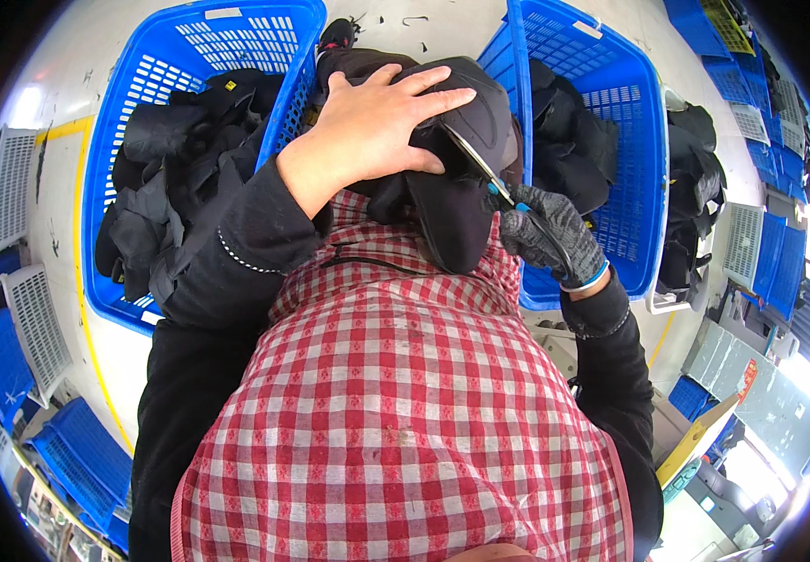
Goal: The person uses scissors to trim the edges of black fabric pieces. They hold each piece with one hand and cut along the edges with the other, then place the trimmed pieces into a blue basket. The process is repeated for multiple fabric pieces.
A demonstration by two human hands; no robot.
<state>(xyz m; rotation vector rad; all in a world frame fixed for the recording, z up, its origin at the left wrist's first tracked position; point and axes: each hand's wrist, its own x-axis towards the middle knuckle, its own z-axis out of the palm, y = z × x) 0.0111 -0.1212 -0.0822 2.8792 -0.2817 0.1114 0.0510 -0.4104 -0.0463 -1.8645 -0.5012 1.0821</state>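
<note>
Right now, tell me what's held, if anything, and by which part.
Gloved right hand: scissors, by the handles. Left hand: spread over a black molded piece; no closed grip shows.

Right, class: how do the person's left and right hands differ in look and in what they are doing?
The left hand is bare, while the right hand wears a grey glove. The left hand lies spread on black material, whereas the right hand grips a metal tool that looks like scissors. Both come out of black sleeves.
</note>
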